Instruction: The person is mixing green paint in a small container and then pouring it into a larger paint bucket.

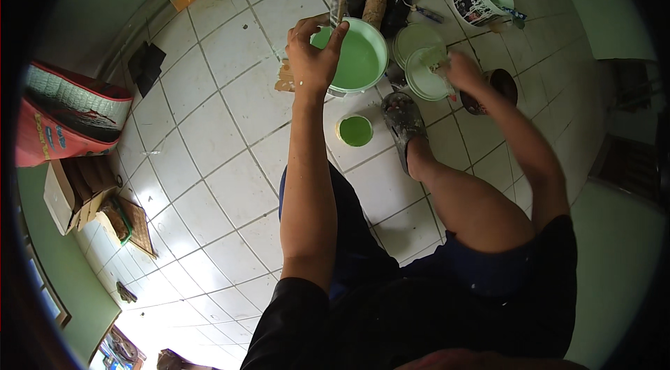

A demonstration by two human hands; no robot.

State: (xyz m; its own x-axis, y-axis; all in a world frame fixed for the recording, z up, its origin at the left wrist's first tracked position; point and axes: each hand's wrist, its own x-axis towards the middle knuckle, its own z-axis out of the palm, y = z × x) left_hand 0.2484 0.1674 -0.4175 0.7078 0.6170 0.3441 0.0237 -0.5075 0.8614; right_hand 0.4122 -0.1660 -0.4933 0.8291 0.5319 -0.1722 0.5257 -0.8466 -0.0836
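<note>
Grey rubber shows nearest, a spattered clog (403, 122) on one foot, just beside a small cup (340, 134) coated green inside. A careless shift of that foot could knock the cup over. Beyond it stands the bucket (385, 54), holding pale green liquid (357, 59). At its left rim, the left hand (314, 56) is curled around a mottled stick (338, 8); should that grip slacken, the stick might drop in and splash, and a hard lean on the rim could tip the bucket.

Right of it, the right hand (464, 71) is bunched at the edge of a pale lid (426, 84); whether it holds anything, I cannot tell. Next to that hand sits a brown tin (513, 87), perhaps within reach of a stray knock. Farther off lie a roller (375, 3) and a tub (469, 8).
</note>
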